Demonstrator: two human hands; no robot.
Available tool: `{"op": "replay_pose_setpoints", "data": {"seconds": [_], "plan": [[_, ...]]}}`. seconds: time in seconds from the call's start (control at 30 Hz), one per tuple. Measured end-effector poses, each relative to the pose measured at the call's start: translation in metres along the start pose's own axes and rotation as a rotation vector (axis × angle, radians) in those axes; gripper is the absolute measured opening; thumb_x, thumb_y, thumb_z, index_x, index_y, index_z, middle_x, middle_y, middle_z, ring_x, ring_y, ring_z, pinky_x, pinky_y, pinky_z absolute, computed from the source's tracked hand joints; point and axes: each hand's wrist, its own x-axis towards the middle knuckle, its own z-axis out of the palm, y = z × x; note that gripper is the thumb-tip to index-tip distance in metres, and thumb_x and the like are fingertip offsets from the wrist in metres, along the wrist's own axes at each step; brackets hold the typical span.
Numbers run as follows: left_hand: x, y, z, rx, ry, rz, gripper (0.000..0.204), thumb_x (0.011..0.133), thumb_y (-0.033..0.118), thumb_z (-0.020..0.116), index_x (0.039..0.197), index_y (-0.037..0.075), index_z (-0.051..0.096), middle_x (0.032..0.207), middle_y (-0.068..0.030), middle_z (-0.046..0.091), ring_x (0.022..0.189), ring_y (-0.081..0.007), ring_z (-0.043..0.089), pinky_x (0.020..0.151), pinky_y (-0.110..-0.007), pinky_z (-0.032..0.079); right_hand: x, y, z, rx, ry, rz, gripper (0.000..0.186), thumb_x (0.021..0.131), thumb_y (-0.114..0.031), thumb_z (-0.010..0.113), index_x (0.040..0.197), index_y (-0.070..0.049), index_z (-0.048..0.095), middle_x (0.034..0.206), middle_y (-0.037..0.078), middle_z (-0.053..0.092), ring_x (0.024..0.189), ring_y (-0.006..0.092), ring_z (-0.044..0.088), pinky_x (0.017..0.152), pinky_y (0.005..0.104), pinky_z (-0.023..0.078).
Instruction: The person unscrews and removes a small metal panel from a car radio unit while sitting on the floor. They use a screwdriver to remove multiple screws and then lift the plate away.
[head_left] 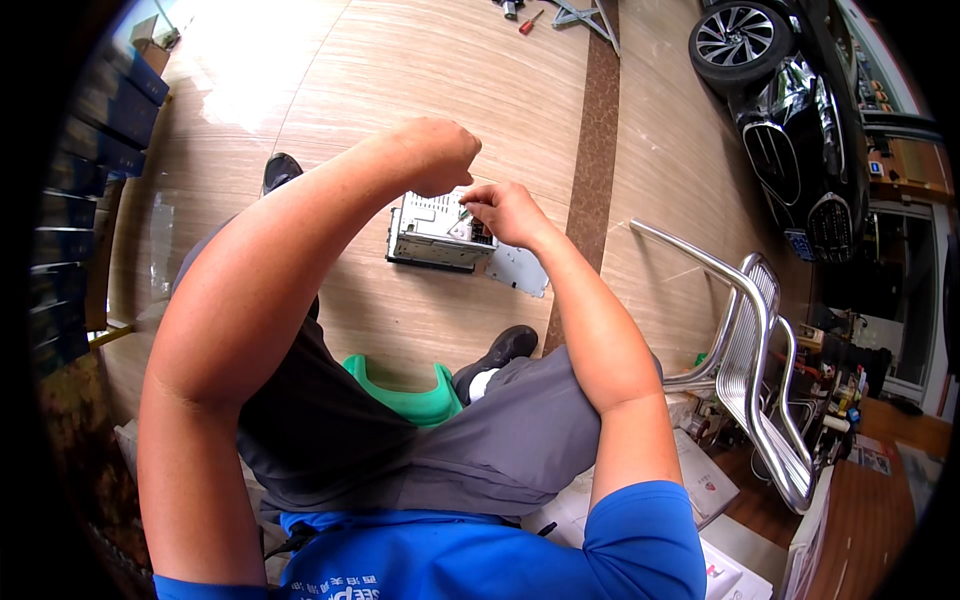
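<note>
Both hands, left (437, 155) and right (508, 212), pinch above metal chassis (432, 235).

**Boxes at both edges, papers by the knee**

At about nine o'clock, a stack of dark blue boxes (95, 130) runs along the left rim, flat and long. At eleven o'clock, a small brown carton (152, 45) sits in the far corner. At about four o'clock, flat white packages (705, 480) lie beside the right elbow, one with a small red mark. At three o'clock, a blue plate (800, 243) hangs on the black car's front.
</note>
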Motion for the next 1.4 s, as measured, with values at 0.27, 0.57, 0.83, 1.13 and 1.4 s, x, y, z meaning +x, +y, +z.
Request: {"op": "replay_pose_setpoints", "data": {"seconds": [0.27, 0.57, 0.83, 1.13, 1.4], "plan": [[-0.001, 0.001, 0.000, -0.013, -0.008, -0.019, 0.033, 0.090, 0.027, 0.069, 0.108, 0.000, 0.063, 0.101, -0.0208, 0.070, 0.104, -0.0367, 0.066, 0.089, -0.045, 0.052, 0.001, -0.004, 0.003, -0.042, -0.060, 0.025, 0.020, 0.095, -0.013, 0.065, 0.109, 0.000, 0.071, 0.071, 0.004, 0.065, 0.060, 0.0091, 0.059, 0.056, 0.0276, 0.049], [-0.002, 0.000, -0.001, -0.005, -0.003, -0.009, 0.033, 0.090, 0.026, 0.069, 0.109, 0.000, 0.063, 0.103, -0.0210, 0.070, 0.104, -0.0369, 0.065, 0.090, -0.045, 0.052, 0.000, -0.004, 0.004, 0.131, -0.076, 0.056, 0.020, 0.096, -0.012, 0.063, 0.110, -0.001, 0.071, 0.071, 0.004, 0.065, 0.059, 0.0093, 0.060, 0.056, 0.0275, 0.049], [-0.002, 0.000, -0.001, -0.019, -0.014, -0.024, 0.033, 0.091, 0.026, 0.068, 0.110, 0.000, 0.063, 0.103, -0.0208, 0.070, 0.104, -0.0368, 0.066, 0.090, -0.045, 0.052, -0.001, -0.007, 0.008, -0.067, 0.043, -0.019, 0.018, 0.095, -0.011, 0.064, 0.107, -0.001, 0.071, 0.074, 0.005, 0.068, 0.060, 0.0092, 0.061, 0.057, 0.0261, 0.051], [-0.001, 0.001, -0.001, -0.010, -0.012, -0.008, 0.033, 0.091, 0.026, 0.069, 0.109, -0.001, 0.063, 0.102, -0.0214, 0.070, 0.103, -0.0373, 0.066, 0.089, -0.045, 0.052, 0.000, -0.007, 0.004, 0.051, -0.037, 0.061, 0.017, 0.094, -0.014, 0.066, 0.101, 0.000, 0.072, 0.074, 0.004, 0.067, 0.060, 0.0096, 0.060, 0.057, 0.0279, 0.050], [0.000, 0.000, 0.001, -0.007, -0.013, -0.015, 0.034, 0.090, 0.026, 0.069, 0.109, -0.001, 0.063, 0.100, -0.0215, 0.070, 0.102, -0.0371, 0.066, 0.088, -0.045, 0.052, 0.002, 0.000, 0.011, 0.000, 0.024, -0.044, 0.017, 0.094, -0.015, 0.067, 0.100, 0.000, 0.072, 0.074, 0.005, 0.067, 0.059, 0.0093, 0.058, 0.056, 0.0279, 0.050]]}}
